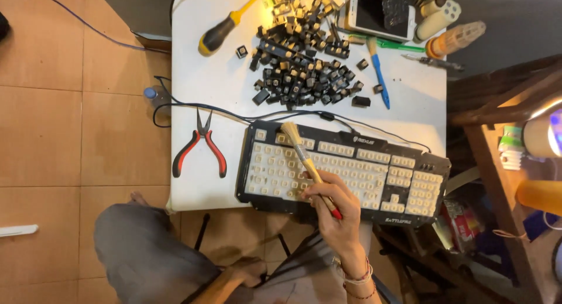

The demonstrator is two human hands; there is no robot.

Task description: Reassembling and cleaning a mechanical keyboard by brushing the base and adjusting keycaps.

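One hand, the right hand, grips a paintbrush dusting the keycap-stripped keyboard; left hand rests loose on the thigh, so next I'd sweep rightward.

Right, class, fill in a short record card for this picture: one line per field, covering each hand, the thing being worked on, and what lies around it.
right hand: holds a paintbrush, bristles on the keyboard's upper left
left hand: rests on the knee, holding nothing
keyboard: black frame, keycaps off, pale switches bare
keycaps: dark heap behind the keyboard
pliers: red handles, left of the keyboard
screwdriver: yellow and black, far left
phone: far edge
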